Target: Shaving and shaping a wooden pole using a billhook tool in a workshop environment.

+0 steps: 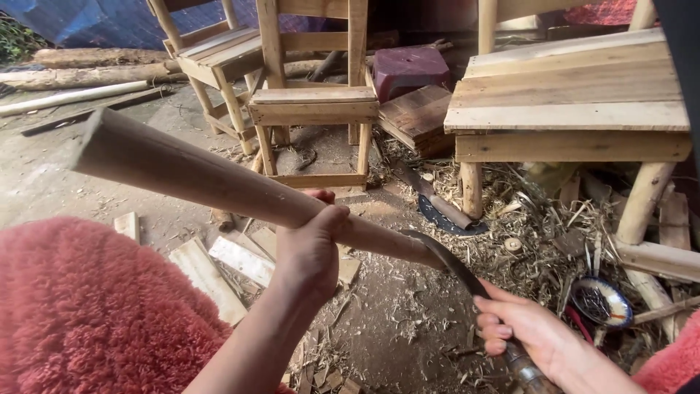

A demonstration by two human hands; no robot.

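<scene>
1. Now the left hand (310, 248) grips the wooden pole (219, 182) near its lower end.
2. The pole's long axis rises up-left (toward the chairs (313, 102)).
3. The right hand (539, 335), closed on the curved blade (452, 266), is nearer the pole's tip, which the blade touches.

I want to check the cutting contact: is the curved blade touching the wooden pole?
Touching. In the head view, the curved blade, held by the right hand, meets the lower end of the wooden pole with no gap; the left hand grips the pole.

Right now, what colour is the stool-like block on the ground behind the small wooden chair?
The block is dark maroon, seen in the head view, the only one.
</scene>
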